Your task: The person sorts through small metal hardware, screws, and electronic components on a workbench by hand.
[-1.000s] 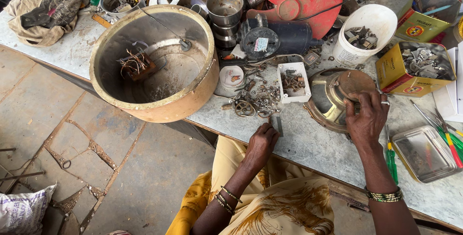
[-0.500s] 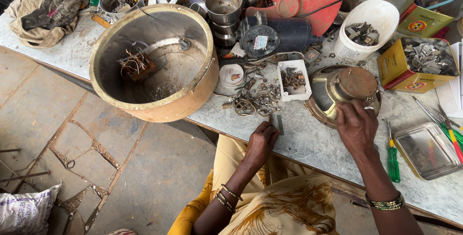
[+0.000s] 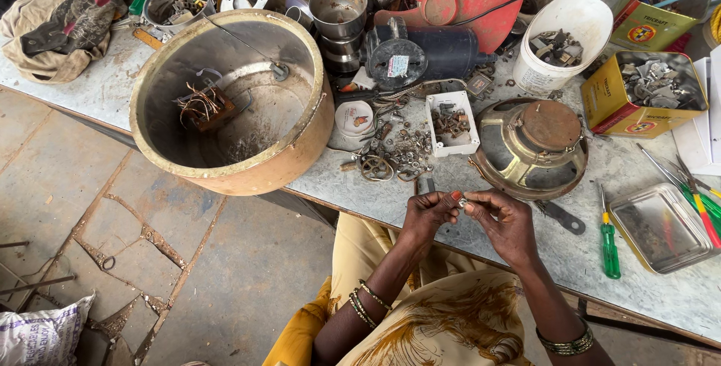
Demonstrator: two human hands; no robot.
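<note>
Both hands meet above the workbench edge (image 3: 481, 231), left hand (image 3: 428, 212) and right hand (image 3: 505, 219) pinching a small metal part (image 3: 461, 202) between fingertips; a firm, steady pinch seems wise.

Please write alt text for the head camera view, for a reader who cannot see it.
Two hands, left hand and right hand, pinch a small metal part together above a cluttered workbench. Beyond them lie a round speaker frame, a large metal drum and a green screwdriver.

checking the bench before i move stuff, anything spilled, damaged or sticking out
The big round metal drum overhangs the table edge toward the floor. Loose nuts and small metal parts lie scattered beside the white parts tray. Both hands meet over a tiny part.
</note>
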